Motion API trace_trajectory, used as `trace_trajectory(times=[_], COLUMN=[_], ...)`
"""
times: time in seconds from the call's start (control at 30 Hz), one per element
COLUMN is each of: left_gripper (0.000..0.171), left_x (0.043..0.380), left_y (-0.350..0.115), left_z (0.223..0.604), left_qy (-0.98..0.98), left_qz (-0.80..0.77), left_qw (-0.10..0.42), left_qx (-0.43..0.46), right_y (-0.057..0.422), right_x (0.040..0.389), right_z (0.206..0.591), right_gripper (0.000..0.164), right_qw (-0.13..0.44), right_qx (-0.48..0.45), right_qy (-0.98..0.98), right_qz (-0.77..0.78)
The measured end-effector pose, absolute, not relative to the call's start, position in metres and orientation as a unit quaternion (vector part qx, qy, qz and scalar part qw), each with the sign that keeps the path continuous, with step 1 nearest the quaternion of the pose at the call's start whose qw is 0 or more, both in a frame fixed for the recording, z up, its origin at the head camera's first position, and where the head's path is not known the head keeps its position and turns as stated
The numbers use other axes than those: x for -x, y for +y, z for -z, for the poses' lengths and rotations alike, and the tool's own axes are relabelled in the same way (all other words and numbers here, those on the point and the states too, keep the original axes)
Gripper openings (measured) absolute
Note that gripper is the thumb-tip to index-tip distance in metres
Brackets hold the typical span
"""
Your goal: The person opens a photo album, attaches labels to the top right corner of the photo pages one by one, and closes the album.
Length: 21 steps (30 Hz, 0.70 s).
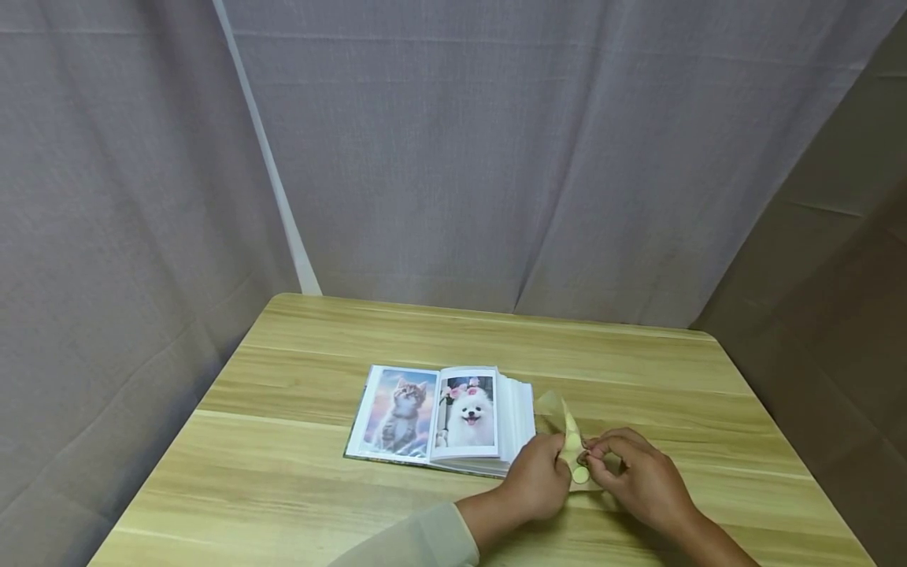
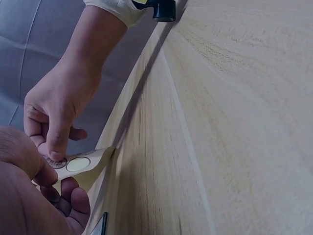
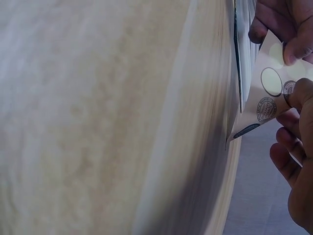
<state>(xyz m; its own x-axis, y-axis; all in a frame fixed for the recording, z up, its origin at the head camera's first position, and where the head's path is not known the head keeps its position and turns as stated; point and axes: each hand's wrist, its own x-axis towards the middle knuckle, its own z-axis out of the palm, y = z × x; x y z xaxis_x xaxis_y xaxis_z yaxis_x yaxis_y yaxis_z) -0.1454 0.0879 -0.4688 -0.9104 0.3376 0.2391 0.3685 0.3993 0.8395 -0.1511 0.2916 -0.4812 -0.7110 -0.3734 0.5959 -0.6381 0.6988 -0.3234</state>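
Observation:
A sheet of round stickers [image 3: 266, 110] is held above the table, just right of an open photo album [image 1: 398, 409]. My left hand [image 1: 536, 478] grips the sheet with its thumb on top, by the album's right edge. My right hand [image 1: 643, 476] reaches in from the right. Its thumb and finger pinch a brown printed round sticker [image 3: 289, 91] at the sheet. Beside that sticker, a pale yellow bare circle [image 3: 271, 81] shows on the sheet. In the left wrist view both hands meet at the sheet's edge, part of it hidden behind the fingers.
The album lies open at a kitten picture [image 1: 400, 411] and a white dog picture [image 1: 470, 413], with thick pages on its right side. Wood-grain table [image 1: 283, 488] surrounds it. Grey curtains [image 1: 425, 157] hang along the back and sides.

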Motion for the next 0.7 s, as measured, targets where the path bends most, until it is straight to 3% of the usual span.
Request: trace_trajectory(times=[0.23,0.47,0.7], left_gripper=[0.029,0.027,0.029], left_x=[0.1471,0.1461,0.1452], left_y=[0.0872,0.0874,0.0888], left_z=[0.4707,0.4713,0.4735], left_qy=[-0.838,-0.838,-0.828], left_qz=[0.503,0.505,0.534], left_qw=[0.029,0.036,0.009], left_qx=[0.21,0.203,0.168], right_y=[0.2918,0.2917,0.2923], right_x=[0.1493,0.1461,0.1444], right_z=[0.4808,0.4781,0.4775], right_gripper=[0.04,0.043,0.043], right_qw=[0.243,0.222,0.206], right_qx=[-0.291,-0.284,-0.284], right_qy=[-0.886,-0.891,-0.894], right_qz=[-0.268,-0.276,-0.279])
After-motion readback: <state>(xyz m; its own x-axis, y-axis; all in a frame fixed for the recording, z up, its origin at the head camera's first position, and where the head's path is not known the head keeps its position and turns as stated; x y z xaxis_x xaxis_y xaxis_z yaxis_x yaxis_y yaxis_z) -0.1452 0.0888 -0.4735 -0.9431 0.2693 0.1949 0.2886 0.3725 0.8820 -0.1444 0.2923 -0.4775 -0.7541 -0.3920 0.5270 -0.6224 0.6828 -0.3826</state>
